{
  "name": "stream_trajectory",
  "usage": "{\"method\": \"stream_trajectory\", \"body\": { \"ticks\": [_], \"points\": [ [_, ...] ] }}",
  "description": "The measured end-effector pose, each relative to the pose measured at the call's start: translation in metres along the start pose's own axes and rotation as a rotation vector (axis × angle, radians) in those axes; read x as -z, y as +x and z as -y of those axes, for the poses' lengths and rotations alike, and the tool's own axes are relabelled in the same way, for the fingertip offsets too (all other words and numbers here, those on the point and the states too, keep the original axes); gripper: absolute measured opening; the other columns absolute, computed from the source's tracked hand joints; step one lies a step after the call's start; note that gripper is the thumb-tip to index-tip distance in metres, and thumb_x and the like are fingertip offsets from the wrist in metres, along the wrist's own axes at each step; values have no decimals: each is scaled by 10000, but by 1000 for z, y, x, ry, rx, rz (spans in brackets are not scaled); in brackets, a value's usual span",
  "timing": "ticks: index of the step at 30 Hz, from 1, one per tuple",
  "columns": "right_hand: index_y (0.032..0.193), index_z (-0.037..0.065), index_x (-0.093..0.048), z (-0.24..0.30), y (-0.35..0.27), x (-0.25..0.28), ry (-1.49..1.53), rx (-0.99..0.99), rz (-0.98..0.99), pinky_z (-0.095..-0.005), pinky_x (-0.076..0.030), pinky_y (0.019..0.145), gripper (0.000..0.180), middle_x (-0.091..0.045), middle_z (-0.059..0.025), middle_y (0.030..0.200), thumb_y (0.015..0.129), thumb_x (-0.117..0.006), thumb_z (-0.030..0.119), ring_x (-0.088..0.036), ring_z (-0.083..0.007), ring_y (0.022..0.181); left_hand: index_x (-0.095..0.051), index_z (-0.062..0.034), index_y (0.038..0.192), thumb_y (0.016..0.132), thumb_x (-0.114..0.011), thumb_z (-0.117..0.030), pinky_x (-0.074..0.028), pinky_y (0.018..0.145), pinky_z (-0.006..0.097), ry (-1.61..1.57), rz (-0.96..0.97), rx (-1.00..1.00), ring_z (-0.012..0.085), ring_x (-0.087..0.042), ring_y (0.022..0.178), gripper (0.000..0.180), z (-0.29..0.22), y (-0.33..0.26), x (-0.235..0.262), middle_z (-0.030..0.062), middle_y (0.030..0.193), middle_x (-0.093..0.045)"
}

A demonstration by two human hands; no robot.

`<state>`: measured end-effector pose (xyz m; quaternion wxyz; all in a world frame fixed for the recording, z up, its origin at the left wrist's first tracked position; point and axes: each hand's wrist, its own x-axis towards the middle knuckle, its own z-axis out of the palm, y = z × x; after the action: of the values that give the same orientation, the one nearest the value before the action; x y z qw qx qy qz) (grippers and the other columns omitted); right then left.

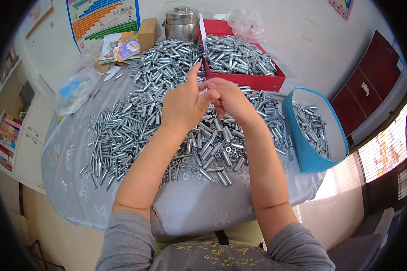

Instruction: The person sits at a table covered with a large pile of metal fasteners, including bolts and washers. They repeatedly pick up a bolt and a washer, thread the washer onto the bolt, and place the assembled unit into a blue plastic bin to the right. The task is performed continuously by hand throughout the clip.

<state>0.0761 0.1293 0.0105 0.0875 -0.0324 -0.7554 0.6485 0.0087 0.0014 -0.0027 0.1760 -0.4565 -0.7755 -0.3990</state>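
My two hands meet above a wide heap of silvery metal sleeves and bolts (pixel 126 117) on the table. My left hand (pixel 182 105) has its index finger stretched up and its thumb out to the right; nothing shows in it. Beside that thumb, my right hand (pixel 233 100) has its fingers bent in toward the left palm. Its fingertips are partly hidden, so I cannot make out what they hold, if anything. Beneath my wrists lie larger sleeves (pixel 208 149), loose washers and nuts (pixel 185 168).
A red box (pixel 262 81) full of metal parts stands at the back, beside a steel pot (pixel 182 25). On the right is a blue fabric bin (pixel 314 153) with more parts. Plastic bags (pixel 79 90), booklets (pixel 126 49) and a cardboard box (pixel 147 30) lie far left on the grey tablecloth (pixel 203 207).
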Motion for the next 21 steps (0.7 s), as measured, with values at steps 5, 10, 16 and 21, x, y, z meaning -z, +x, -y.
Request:
{"method": "stream_trajectory", "body": {
  "ticks": [5, 10, 16, 21],
  "points": [
    [997, 9, -544, 9, -5, -11, 84, -77, -91, -234, -373, 344, 313, -457, -25, 554, 810, -380, 198, -392, -86, 382, -331, 68, 1254, 705, -210, -780, -450, 465, 365, 17, 15, -4, 304, -613, 583, 1017, 1, -1, 1, 147, 608, -592],
    [1073, 5, -530, 4, -3, -8, 100, -53, -143, -215, -325, 375, 355, -500, -14, 602, 812, -391, 201, -413, -82, 416, -334, 63, 1252, 711, -219, -775, -447, 451, 364, 20, 22, -8, 302, -609, 565, 1005, 1, 0, -2, 149, 602, -589],
    [1075, 8, -485, -5, 5, -3, 106, -15, -227, -235, -319, 351, 352, -499, -46, 639, 784, -425, 197, -433, -101, 436, -337, 54, 1256, 711, -230, -773, -441, 436, 367, 53, 14, -9, 307, -603, 551, 997, 4, 0, -4, 152, 586, -581],
    [1118, -4, -424, -13, 4, 3, 147, -98, 57, -240, -330, 351, 387, -480, -38, 638, 799, -431, 215, -438, -98, 462, -346, 57, 1251, 716, -233, -769, -440, 433, 366, 18, -39, -28, 300, -600, 537, 991, 7, 0, -6, 151, 569, -576]
  ]
}}
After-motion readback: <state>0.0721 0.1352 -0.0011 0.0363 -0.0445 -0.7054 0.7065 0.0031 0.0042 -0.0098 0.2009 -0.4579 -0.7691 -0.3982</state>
